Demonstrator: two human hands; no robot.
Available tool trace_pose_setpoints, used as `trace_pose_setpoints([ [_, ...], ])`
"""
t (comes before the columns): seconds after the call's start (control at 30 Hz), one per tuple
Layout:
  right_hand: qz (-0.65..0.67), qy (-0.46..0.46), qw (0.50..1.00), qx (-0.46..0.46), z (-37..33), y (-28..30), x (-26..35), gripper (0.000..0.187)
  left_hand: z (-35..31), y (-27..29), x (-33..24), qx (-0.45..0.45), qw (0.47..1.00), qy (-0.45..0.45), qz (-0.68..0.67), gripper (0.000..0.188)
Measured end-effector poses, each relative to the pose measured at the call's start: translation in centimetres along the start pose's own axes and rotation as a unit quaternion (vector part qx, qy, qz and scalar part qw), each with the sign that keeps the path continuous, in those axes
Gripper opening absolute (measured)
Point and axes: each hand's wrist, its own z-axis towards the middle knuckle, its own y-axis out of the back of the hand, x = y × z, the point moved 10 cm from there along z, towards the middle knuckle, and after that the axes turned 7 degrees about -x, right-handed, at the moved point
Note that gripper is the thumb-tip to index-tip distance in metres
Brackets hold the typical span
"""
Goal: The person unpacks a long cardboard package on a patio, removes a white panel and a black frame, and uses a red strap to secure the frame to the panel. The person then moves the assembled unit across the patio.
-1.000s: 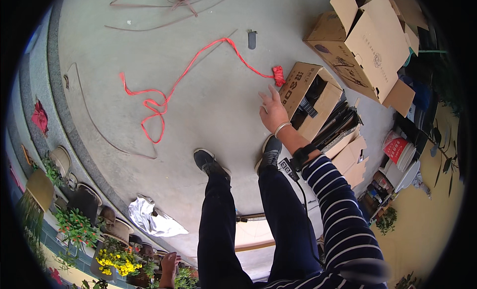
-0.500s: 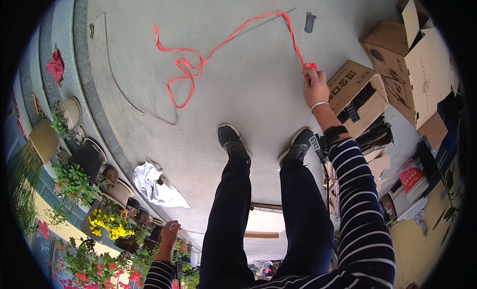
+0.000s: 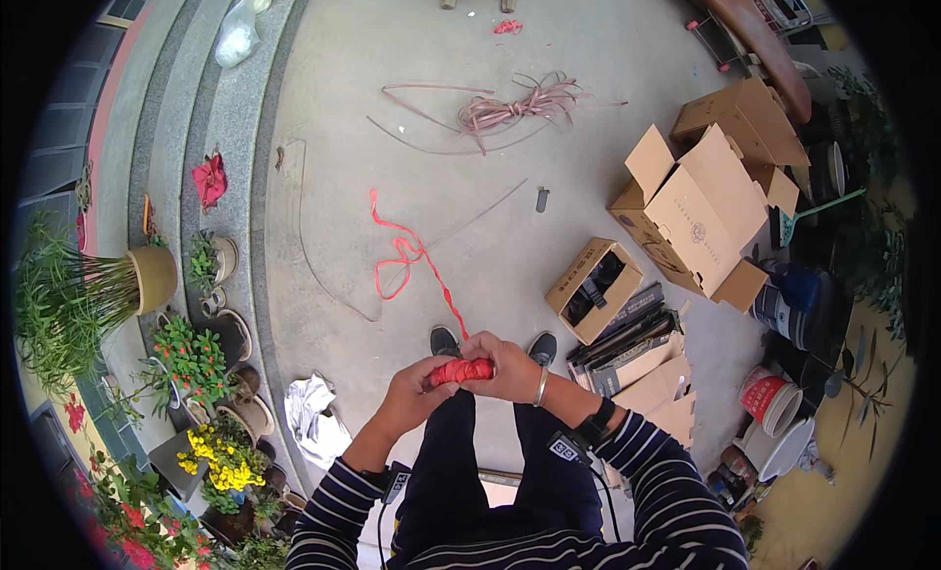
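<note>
A wound bundle of red plastic twine [image 3: 459, 372] is held between my two hands in front of my thighs. My left hand [image 3: 417, 392] grips its left end, and my right hand [image 3: 505, 362] is closed round the right end. From the bundle a loose red tail [image 3: 449, 297] runs up and away over the floor, ending in a slack loop. How the fingertips meet the twine underneath is hidden.
Open cardboard boxes [image 3: 698, 212] and flattened cardboard [image 3: 652, 379] lie to the right. Farther out sits a tangle of brownish strapping [image 3: 520, 109]. Potted plants [image 3: 221, 457] line the steps [image 3: 230, 119] on the left, near a white cloth [image 3: 314, 418].
My left hand has come up from the lower left to the bundle. My right hand has drawn the twine back toward my body. The view now reaches farther across the floor.
</note>
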Motion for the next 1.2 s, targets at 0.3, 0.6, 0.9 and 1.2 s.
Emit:
trace_pose_setpoints([
  [0.3, 0.224, -0.049, 0.973, 0.032, -3.4, -2.0, 13.4, 0.022, -7.3, 0.6, -14.9, -0.032, 0.965, -0.07, -0.251, 0.016],
  [0.6, -0.283, 0.188, 0.94, 0.016, -8.9, -4.5, 28.6, 0.015, -14.2, 1.7, -23.9, -0.122, 0.913, -0.314, 0.23, 0.019],
  [0.9, -0.344, 0.258, 0.9, 0.062, -14.4, -6.7, 34.9, 0.02, -21.1, 1.7, -25.4, 0.005, 0.946, -0.224, -0.234, 0.018],
  [1.2, -0.36, 0.284, 0.886, 0.065, -16.3, -7.6, 38.8, 0.021, -25.8, -0.1, -28.4, 0.064, 0.928, -0.291, -0.224, 0.016],
])
